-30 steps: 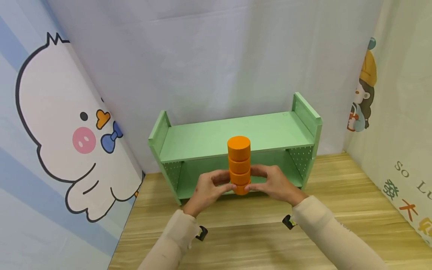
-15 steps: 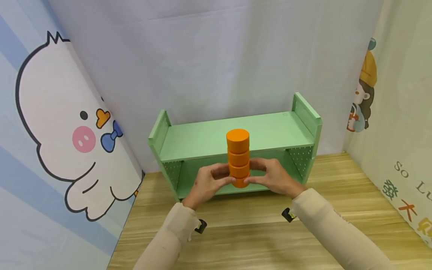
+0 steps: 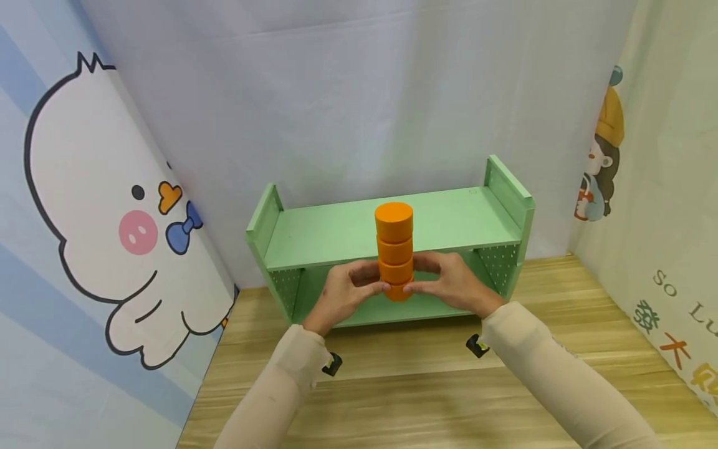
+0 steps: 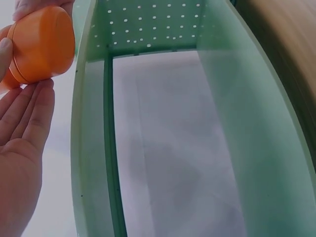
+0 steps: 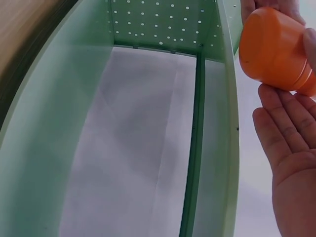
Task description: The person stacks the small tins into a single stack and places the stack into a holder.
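Note:
An upright stack of orange cylinders [image 3: 395, 252], several round pieces one on top of another, is held in front of the green shelf [image 3: 348, 231]. On its left side my left hand [image 3: 344, 293] grips the lower pieces, thumb at the bottom piece and fingers behind. My right hand [image 3: 449, 282] grips the same pieces from the right in a mirrored way. The wide top piece stands free above both hands and overlaps the upper board in the head view. In the left wrist view, fingertips [image 4: 45, 91] lie against the orange side of the stack [image 4: 47, 42].
The green shelf has two levels, raised ends and perforated side panels [image 3: 496, 265]. It stands on a wood-grain table [image 3: 392, 399] against a pale cloth backdrop [image 3: 336, 93]. Printed cloths flank it, a white cartoon bird [image 3: 95, 206] at left. Black wrist cameras [image 3: 478, 345] hang below the wrists.
Both hands have moved the stack upward in the head view, toward the shelf and slightly left. The grip on it looks the same, and the shelf has not moved.

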### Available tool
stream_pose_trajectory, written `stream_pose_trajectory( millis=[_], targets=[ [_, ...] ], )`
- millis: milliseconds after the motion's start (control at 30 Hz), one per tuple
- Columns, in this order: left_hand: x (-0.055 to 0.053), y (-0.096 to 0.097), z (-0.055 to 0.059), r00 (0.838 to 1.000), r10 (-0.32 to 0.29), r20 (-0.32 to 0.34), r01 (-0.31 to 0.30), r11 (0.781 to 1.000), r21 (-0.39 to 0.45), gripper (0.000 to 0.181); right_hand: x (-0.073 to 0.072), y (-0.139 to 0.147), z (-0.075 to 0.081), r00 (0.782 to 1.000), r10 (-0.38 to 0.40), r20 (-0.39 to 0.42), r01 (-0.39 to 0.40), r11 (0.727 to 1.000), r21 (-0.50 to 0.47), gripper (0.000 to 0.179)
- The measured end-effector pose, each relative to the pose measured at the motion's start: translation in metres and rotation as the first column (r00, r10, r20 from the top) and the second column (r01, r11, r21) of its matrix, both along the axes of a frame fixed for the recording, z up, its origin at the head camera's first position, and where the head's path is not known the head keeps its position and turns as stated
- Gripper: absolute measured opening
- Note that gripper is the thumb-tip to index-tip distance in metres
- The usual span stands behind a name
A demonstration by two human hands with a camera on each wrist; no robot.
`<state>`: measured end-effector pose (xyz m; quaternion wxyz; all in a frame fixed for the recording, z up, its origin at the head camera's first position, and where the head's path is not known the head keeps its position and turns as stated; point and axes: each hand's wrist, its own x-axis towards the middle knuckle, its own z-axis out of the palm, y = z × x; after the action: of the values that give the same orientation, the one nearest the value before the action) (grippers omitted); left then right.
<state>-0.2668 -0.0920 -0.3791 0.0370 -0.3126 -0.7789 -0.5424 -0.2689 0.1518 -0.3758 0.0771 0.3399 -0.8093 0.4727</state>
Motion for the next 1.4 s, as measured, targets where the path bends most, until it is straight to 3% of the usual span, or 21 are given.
stream_pose_trajectory(
  millis=[500,1400],
  targets=[
    [-0.013,0.002,0.011,1.000,-0.004,0.005,0.004,1.000,0.005,0.040,-0.013,0.001,0.014,0.999,-0.019,0.040,0.018,1.000,0.020,0.053],
    [-0.029,0.005,0.020,0.999,0.030,0.022,-0.030,1.000,-0.007,0.044,-0.034,-0.002,0.020,0.996,-0.014,0.087,0.016,1.000,-0.019,0.055]
  ],
)
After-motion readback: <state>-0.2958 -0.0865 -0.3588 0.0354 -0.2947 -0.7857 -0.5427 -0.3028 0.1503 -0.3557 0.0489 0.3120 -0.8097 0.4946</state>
